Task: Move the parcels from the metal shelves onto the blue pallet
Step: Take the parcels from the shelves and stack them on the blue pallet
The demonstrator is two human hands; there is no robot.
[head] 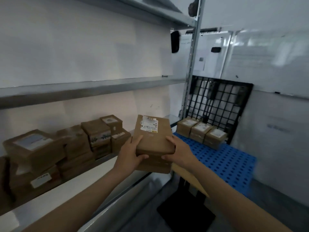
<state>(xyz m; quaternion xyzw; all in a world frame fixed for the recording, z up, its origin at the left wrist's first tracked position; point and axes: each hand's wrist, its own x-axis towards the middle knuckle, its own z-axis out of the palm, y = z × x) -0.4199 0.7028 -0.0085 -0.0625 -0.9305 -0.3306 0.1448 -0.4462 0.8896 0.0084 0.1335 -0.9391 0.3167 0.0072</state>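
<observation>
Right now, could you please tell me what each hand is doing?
Left hand: holds the left side of a stack of parcels, fingers curled round it.
Right hand: holds the right side of the same stack.

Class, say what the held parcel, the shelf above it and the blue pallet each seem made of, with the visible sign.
Parcel: likely cardboard, matte brown, white paper label. Shelf: looks like metal, dull grey sheen, thin folded front edge. Pallet: probably moulded plastic, uniform bright blue, regular round holes.
</observation>
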